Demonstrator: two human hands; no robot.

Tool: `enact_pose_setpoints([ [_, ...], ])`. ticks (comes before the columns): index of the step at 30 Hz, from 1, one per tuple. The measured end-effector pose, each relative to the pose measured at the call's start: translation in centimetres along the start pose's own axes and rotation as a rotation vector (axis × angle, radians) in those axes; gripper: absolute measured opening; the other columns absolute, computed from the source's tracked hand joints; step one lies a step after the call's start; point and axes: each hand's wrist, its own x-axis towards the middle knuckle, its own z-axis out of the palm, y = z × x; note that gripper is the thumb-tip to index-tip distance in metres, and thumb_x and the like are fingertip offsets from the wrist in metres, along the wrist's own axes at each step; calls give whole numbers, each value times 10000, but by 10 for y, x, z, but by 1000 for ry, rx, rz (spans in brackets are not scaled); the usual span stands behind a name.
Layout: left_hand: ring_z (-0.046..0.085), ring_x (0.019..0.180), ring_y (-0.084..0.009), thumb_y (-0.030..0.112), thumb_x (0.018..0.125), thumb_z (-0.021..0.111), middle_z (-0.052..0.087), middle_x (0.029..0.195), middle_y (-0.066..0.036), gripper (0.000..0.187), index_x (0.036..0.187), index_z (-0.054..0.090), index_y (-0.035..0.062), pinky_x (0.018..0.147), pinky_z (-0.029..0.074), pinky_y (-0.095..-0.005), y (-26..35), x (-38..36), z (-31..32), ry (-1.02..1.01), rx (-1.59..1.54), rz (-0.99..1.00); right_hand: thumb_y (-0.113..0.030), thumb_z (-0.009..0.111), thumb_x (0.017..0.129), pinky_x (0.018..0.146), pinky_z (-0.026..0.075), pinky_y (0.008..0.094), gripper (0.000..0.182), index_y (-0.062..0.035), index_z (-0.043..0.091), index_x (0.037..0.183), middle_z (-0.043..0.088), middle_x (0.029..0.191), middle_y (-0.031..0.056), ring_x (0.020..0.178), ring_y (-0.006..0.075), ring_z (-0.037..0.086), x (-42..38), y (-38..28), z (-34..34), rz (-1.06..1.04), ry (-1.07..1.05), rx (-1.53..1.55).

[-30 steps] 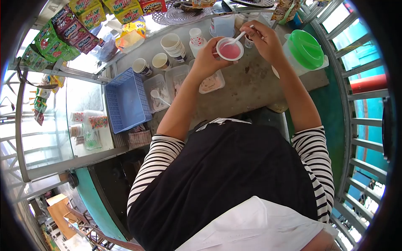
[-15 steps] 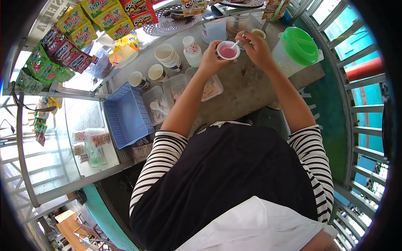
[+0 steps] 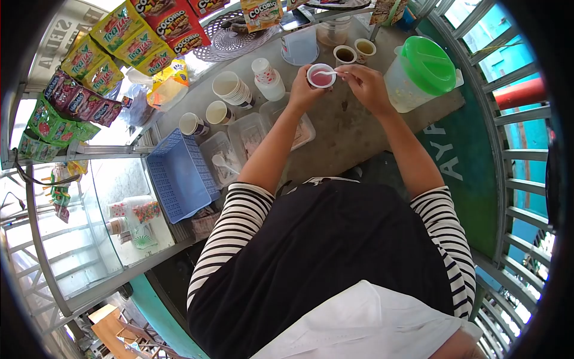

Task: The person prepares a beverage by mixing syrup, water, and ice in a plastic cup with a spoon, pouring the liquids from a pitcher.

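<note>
A small cup (image 3: 321, 76) of pink liquid is held up over the far part of the desk (image 3: 353, 128), the left hand (image 3: 304, 90) wrapped around its side in a firm grip. The right hand (image 3: 368, 84) pinches the handle of a white spoon (image 3: 327, 73), whose bowl lies in the pink liquid. Just behind the cup stand two small cups (image 3: 354, 52) of brownish liquid, and beside the right hand a jug (image 3: 421, 73) with a green lid. To the left of the held cup is a spotted bottle (image 3: 267, 78), then a stack of paper cups (image 3: 231, 88) and two single cups (image 3: 204, 118). Under the left forearm sit three clear tubs (image 3: 251, 134) in a row, partly covered by the arm, and next to them a blue basket (image 3: 179, 167). Snack packets (image 3: 119, 48) hang along the far left.
</note>
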Motion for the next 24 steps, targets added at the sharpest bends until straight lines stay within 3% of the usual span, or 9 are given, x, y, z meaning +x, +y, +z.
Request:
enact_pose_setpoints([
  [4, 651, 1072, -193, 137, 652, 907, 651, 1169, -108, 788, 1284, 458, -4, 922, 520, -314, -5, 9, 10, 39, 65, -40, -40, 683, 884, 615, 528, 288, 170, -64, 725, 1047, 744, 893, 83, 684, 171, 689, -8, 4, -6, -99, 95, 18],
  [8, 656, 1062, -215, 199, 625, 932, 655, 1160, -127, 814, 1264, 472, -7, 914, 522, -330, -22, 26, 25, 144, 125, -47, -40, 700, 885, 600, 530, 263, 163, -45, 726, 1046, 749, 885, 92, 669, 146, 687, -19, 21, -4, -7, 233, 106],
  [11, 656, 1068, -266, 240, 604, 946, 655, 1157, -149, 830, 1250, 484, -2, 913, 520, -363, -49, 34, 35, 207, 196, -46, -57, 709, 903, 571, 519, 253, 142, -51, 730, 1043, 743, 837, 68, 633, 112, 672, -30, 39, 4, 156, 319, 136],
  [16, 637, 1079, -342, 270, 579, 957, 645, 1152, -166, 840, 1235, 497, 21, 915, 507, -417, -47, 36, 57, 376, 343, -87, -155, 736, 918, 494, 465, 226, 124, -62, 739, 1000, 695, 747, 12, 557, 86, 636, -40, 51, 14, 660, 577, 450],
  [17, 631, 1080, -351, 259, 593, 947, 639, 1153, -171, 814, 1232, 500, 25, 912, 503, -423, -49, 34, 61, 432, 331, -64, -155, 736, 918, 494, 465, 226, 124, -62, 739, 1000, 695, 747, 12, 557, 86, 636, -42, 51, 14, 659, 575, 450],
  [24, 615, 1079, -383, 182, 701, 857, 619, 1165, -196, 657, 1230, 501, 25, 906, 494, -428, -54, 43, 75, 589, 382, 8, -260, 760, 902, 511, 486, 225, 208, -129, 675, 1039, 723, 967, 8, 587, 102, 626, -69, 59, -9, 1123, 606, 930],
])
